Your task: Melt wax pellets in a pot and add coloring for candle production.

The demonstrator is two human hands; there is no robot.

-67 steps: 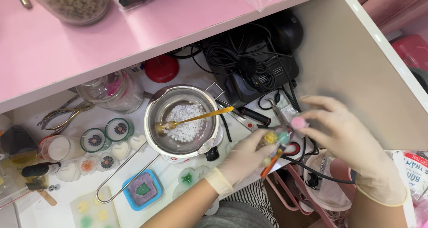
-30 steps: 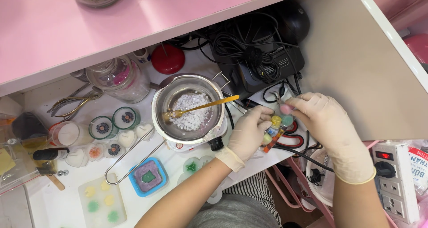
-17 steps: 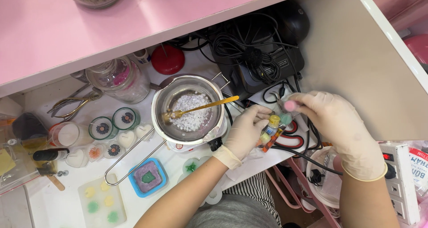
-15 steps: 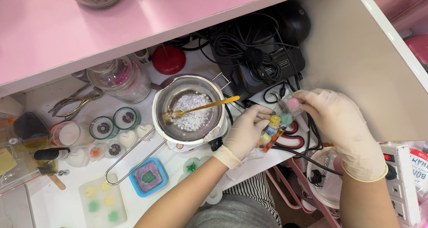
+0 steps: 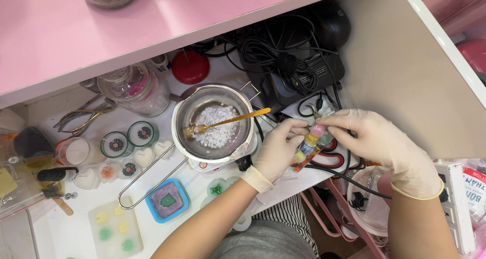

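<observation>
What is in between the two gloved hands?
In the head view, a bunch of small bottles with coloured caps sits between the left hand and the right hand; both hands touch it.

- the metal pot (image 5: 212, 125) sits mid-desk with pellets (image 5: 216, 127) in it and a spoon (image 5: 223, 122) lying across, handle poking out over the right rim
- glass jar (image 5: 135, 89) is just behind-left of the pot, pliers (image 5: 81, 116) further left
- small round candles (image 5: 129, 137) sit left of the pot, heart moulds (image 5: 144, 156) right in front of those
- square mould (image 5: 167, 201) and the tray of small shapes (image 5: 114, 233) are at the front edge
- tangle of cables (image 5: 283, 56) on the black box (image 5: 298, 82) is behind-right, under the shelf (image 5: 101, 31)
- left hand (image 5: 278, 150) and right hand (image 5: 377, 137) meet right of the pot, around a bunch of little bottles (image 5: 310, 145), scissors (image 5: 331, 157) beneath
- power strip (image 5: 455, 203) off to the far right
</observation>
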